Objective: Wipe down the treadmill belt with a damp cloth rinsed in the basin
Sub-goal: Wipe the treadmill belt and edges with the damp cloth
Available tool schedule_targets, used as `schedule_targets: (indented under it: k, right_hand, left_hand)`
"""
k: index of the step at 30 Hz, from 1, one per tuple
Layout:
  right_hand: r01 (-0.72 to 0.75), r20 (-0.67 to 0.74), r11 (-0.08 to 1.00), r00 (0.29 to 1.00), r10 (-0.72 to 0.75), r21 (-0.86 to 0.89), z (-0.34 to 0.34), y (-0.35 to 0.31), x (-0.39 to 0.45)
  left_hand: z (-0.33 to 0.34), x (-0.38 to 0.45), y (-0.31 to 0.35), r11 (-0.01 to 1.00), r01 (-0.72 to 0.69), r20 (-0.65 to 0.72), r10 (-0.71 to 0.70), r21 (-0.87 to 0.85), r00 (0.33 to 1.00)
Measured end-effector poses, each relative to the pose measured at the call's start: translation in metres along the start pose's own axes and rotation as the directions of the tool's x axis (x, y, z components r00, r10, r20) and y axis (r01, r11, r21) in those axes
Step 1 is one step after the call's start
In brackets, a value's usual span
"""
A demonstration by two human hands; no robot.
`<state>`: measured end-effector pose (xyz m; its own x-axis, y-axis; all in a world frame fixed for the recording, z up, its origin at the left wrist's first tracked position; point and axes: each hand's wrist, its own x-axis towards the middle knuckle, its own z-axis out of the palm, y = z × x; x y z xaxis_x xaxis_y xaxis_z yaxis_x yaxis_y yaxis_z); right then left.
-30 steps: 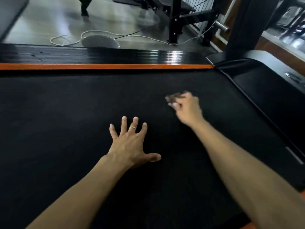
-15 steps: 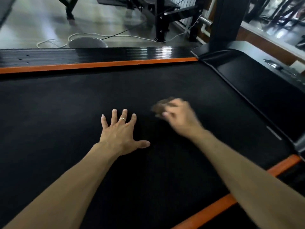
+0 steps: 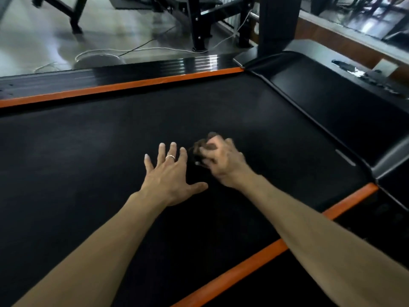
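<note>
Since a second ago the right hand (image 3: 223, 161) has drawn back toward the body and inward, so it now works just beside the left hand (image 3: 170, 176); the view has also tilted, bringing the near orange side rail (image 3: 250, 258) into frame.

Right hand: fingers curled round a small, dark, bunched cloth (image 3: 203, 145), pressed down on the treadmill belt (image 3: 88, 165). The hand and cloth are motion-blurred, so the fold of the cloth cannot be read. The grip is narrow, closed on the cloth.

Left hand: flat on the belt, fingers spread and straight, ring (image 3: 170, 157) on one finger. It holds nothing; it looks like a brace for body weight.

Key relation: the belt's long axis runs left to right across the view, between the far orange side rail (image 3: 124, 85) and the near one. The motor cover (image 3: 332, 103) closes off the right end. The cloth sits about midway between the rails, its left edge almost touching the left hand's fingertips (image 3: 183, 150).

Judgement: wiping is under way, mid-stroke. Unwiped belt likely lies to the left, beyond the bracing hand, which blocks a stroke that way. The right hand is the nearer one for any pass toward the motor cover.

A pale round object on the floor (image 3: 97, 59) beyond the far rail may be the basin; this is uncertain.
</note>
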<state>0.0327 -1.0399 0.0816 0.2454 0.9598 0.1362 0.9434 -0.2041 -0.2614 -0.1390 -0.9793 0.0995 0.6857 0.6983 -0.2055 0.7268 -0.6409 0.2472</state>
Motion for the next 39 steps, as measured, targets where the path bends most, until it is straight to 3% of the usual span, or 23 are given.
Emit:
schedule_targets:
  k: [4,8,10,14,16,18,20,22,24,26,27,28,30,32,35,39]
  right_hand:
    - [0.206,0.08,0.978,0.976,-0.204,-0.023,-0.015,0.062,-0.039]
    - [-0.01,0.02,0.995,1.0,0.013,-0.101,-0.05,0.141,-0.042]
    - [-0.011,0.003,0.99,1.0,0.011,-0.14,-0.053,0.127,-0.016]
    - [0.199,-0.101,0.979,0.974,-0.202,-0.035,-0.02,0.033,0.051]
    - [0.234,-0.055,0.972,0.971,-0.235,-0.014,0.004,-0.017,0.069]
    - [0.25,0.014,0.967,0.968,-0.25,-0.054,0.021,-0.022,0.072]
    - [0.261,0.023,0.96,0.965,-0.26,-0.102,0.015,0.016,0.057]
    - [0.193,0.014,0.97,0.981,-0.194,-0.149,-0.002,0.076,0.035]
    - [-0.072,0.018,0.973,0.997,0.078,-0.221,-0.037,0.132,0.013]
    - [-0.315,-0.014,0.908,0.946,0.325,-0.277,-0.065,0.15,0.006]
    - [-0.328,-0.033,0.904,0.943,0.332,-0.274,-0.069,0.139,0.007]
    - [-0.244,-0.047,0.938,0.97,0.24,-0.247,-0.066,0.114,0.011]
    - [0.044,-0.011,0.989,0.999,-0.046,-0.138,-0.039,0.053,0.014]
    - [0.191,0.081,0.978,0.98,-0.184,-0.088,-0.012,0.01,0.001]
    - [0.137,0.064,0.98,0.99,-0.129,-0.144,-0.015,0.046,-0.028]
    - [-0.177,0.027,0.951,0.981,0.19,-0.252,-0.062,0.137,-0.065]
  left_hand:
    - [0.005,0.005,0.013,0.998,0.058,0.026,-0.058,-0.018,0.998]
    - [0.012,0.006,0.018,0.987,0.161,0.087,-0.158,-0.025,0.984]
    - [0.013,0.005,0.017,0.986,0.166,0.076,-0.164,-0.021,0.983]
    - [0.015,0.005,0.018,0.986,0.168,0.055,-0.166,-0.02,0.985]
    - [0.016,0.008,0.017,0.984,0.173,0.044,-0.172,-0.035,0.984]
    - [0.019,0.007,0.016,0.981,0.184,0.051,-0.181,-0.061,0.982]
    - [0.02,0.008,0.015,0.982,0.179,0.037,-0.177,-0.055,0.984]
    - [0.017,0.008,0.014,0.983,0.174,0.044,-0.171,-0.057,0.984]
    - [0.015,0.007,0.015,0.984,0.171,0.066,-0.167,-0.058,0.984]
    - [0.015,0.005,0.017,0.983,0.173,0.079,-0.168,-0.067,0.983]
    - [0.015,0.005,0.017,0.984,0.167,0.08,-0.162,-0.067,0.984]
    - [0.015,0.004,0.016,0.984,0.161,0.071,-0.156,-0.071,0.985]
    - [0.017,0.004,0.015,0.984,0.158,0.038,-0.156,-0.079,0.987]
    - [0.018,0.005,0.013,0.984,0.156,0.021,-0.155,-0.085,0.988]
    - [0.019,0.004,0.012,0.985,0.153,0.023,-0.152,-0.074,0.988]
    - [0.018,-0.001,0.017,0.99,0.13,-0.015,-0.131,-0.058,0.991]
